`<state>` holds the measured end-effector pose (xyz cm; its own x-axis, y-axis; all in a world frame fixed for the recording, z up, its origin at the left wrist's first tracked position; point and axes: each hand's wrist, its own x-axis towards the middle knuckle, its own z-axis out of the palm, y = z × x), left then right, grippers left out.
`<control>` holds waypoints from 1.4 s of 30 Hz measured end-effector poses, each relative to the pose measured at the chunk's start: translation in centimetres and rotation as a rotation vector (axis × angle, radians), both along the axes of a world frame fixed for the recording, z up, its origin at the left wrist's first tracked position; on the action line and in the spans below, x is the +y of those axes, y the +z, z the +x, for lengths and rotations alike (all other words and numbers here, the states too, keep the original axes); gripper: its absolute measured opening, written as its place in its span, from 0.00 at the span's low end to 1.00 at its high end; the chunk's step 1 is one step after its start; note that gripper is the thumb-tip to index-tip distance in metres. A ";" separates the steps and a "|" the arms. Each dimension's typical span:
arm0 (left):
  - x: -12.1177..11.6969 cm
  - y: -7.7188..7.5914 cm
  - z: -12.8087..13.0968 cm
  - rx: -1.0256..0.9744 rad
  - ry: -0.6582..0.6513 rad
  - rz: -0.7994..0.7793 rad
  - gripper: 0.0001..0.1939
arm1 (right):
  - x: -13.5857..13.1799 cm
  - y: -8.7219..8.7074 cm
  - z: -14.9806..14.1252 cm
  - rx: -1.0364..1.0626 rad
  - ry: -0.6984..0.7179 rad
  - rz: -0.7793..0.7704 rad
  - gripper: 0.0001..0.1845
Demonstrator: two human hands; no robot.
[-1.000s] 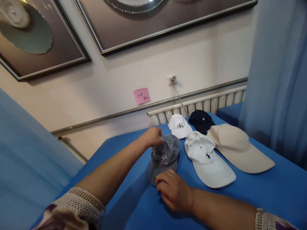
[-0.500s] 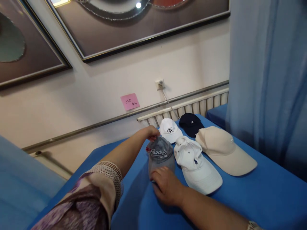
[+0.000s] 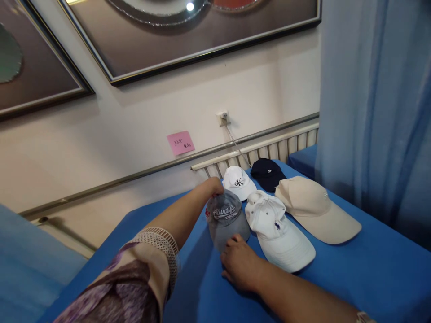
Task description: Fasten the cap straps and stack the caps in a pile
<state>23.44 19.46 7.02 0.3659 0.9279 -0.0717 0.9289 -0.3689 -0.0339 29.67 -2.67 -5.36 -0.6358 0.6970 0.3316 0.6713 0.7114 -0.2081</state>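
Several curled fingers [image 3: 236, 238] on gray cap [image 3: 227, 220]

Our left hand [image 3: 215, 186] grips the back of the grey fabric cap with white "Always" lettering [image 3: 226, 217]; our right hand [image 3: 238, 260] is at its brim. Just beside it lies the white fabric cap with a small dark rider emblem [image 3: 276, 229]. Behind, we record the white cap with black "CK"-like letters [image 3: 239, 183], the navy cap [image 3: 267, 174] and the long-brimmed beige cap [image 3: 314, 208], all on the blue-covered flat surface [image 3: 343, 278].
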 end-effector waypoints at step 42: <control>-2.0 -2.4 -4.3 -0.224 -0.106 0.108 0.14 | 0.7 -1.2 -1.0 0.085 0.013 -0.151 0.10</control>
